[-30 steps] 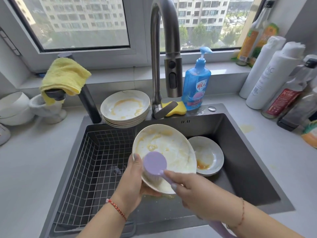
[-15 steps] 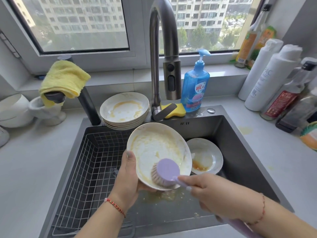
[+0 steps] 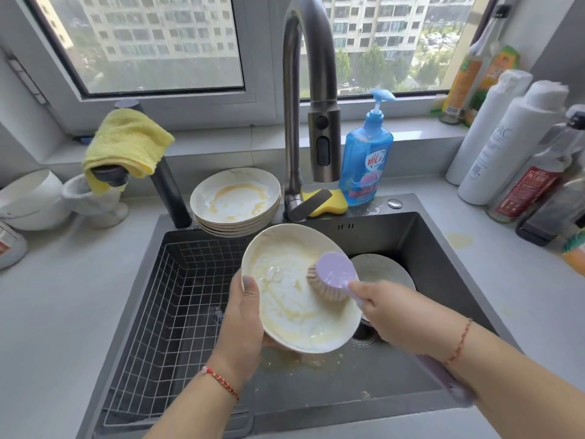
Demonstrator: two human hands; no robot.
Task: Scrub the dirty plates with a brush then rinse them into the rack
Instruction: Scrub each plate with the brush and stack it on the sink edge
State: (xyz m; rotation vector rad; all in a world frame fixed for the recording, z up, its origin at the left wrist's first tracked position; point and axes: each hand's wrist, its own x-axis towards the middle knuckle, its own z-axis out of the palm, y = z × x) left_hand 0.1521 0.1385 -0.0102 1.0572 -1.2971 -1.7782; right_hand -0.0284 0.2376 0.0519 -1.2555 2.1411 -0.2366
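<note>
Brush bristles sit on the plate at its right edge, handle running back-right into your right hand, fist closed round it. Left hand grips the plate's left rim; rack lies left.

The sink is dark matt metal, and the tap brushed grey steel. The rack is thin metal wire. The plate looks glossy ceramic, smeared wet. The brush has smooth lilac plastic. The cloth is soft yellow fabric, and the soap bottle clear blue plastic.
</note>
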